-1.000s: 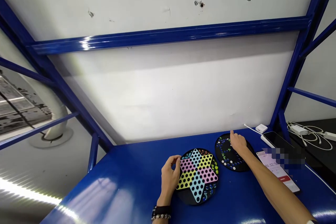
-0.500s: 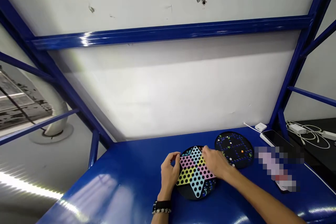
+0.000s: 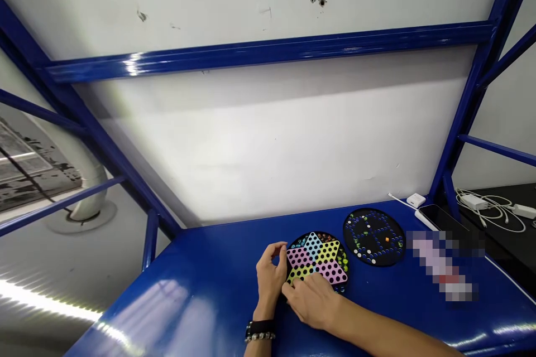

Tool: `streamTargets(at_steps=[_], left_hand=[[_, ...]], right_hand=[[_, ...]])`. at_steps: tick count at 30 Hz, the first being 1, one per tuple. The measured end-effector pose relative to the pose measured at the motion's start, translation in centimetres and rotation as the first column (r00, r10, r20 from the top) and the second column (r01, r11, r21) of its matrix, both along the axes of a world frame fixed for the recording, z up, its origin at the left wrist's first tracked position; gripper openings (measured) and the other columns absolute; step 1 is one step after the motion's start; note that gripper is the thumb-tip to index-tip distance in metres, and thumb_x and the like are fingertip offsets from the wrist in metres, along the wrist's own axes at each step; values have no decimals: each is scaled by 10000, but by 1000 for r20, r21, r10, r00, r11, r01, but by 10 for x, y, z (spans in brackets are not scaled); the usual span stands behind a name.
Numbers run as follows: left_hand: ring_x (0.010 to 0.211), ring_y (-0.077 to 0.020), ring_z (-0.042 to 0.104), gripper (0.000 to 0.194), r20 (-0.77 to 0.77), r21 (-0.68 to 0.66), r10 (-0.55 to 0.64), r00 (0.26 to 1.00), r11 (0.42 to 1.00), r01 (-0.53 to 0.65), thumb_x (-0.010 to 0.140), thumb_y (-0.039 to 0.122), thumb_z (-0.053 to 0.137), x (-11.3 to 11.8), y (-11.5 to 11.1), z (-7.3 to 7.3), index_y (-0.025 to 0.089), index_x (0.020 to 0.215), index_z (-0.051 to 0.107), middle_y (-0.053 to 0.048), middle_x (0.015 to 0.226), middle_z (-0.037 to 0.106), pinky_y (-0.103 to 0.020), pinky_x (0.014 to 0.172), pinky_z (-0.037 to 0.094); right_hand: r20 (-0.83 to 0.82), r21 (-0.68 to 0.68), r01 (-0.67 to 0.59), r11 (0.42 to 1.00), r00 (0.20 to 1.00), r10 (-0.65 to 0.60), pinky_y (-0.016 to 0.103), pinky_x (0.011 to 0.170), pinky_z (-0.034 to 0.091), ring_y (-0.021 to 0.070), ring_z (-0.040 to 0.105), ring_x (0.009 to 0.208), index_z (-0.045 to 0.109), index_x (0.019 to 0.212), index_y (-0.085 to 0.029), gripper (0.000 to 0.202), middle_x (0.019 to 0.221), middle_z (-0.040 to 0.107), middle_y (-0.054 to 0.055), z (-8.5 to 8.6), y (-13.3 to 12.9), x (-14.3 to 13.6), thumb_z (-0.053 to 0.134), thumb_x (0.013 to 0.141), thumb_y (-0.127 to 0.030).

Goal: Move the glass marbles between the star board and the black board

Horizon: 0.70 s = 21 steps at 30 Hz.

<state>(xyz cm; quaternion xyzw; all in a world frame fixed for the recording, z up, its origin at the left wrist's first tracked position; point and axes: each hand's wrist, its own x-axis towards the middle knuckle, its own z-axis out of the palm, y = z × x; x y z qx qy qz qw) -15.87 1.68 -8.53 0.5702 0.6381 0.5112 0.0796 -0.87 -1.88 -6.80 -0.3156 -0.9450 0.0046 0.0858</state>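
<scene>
bordering star board (image 3: pixel 317 255), left hand (image 3: pixel 271 274) at left rim, right hand (image 3: pixel 315 301) over near edge, grips unclear, wide blue table (image 3: pixel 218 268) leftward

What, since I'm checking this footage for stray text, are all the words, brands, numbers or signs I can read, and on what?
Legible text: none.
Pixelated patch at the right: blocked out, unreadable.
Dark-screened smartphone: no text can be made out.
White power adapter: any print is too small to read.
Chinese checkers board and round black game board: no readable lettering.
</scene>
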Motion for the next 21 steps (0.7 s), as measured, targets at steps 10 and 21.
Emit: streamTargets(at_steps=[10, 21], left_hand=[[793, -205, 712, 326, 6, 1, 20, 1000, 1000, -20, 902, 489, 524, -2, -1, 0, 225, 894, 716, -46, 861, 761, -313, 726, 592], [819, -209, 710, 337, 28, 1, 42, 999, 999, -42, 905, 502, 522, -4, -1, 1, 225, 900, 715, -51, 887, 761, -323, 755, 597]], right_hand=[[-55, -10, 19, 1000, 998, -20, 327, 538, 481, 210, 667, 611, 606, 964, -175, 111, 884, 706, 75, 6, -11, -10, 543, 939, -264], [-120, 82, 12, 997, 993, -2, 370, 613, 526, 244, 615, 743, 581, 936, -152, 152, 913, 647, 112, -2, -19, -12, 614, 814, -237]])
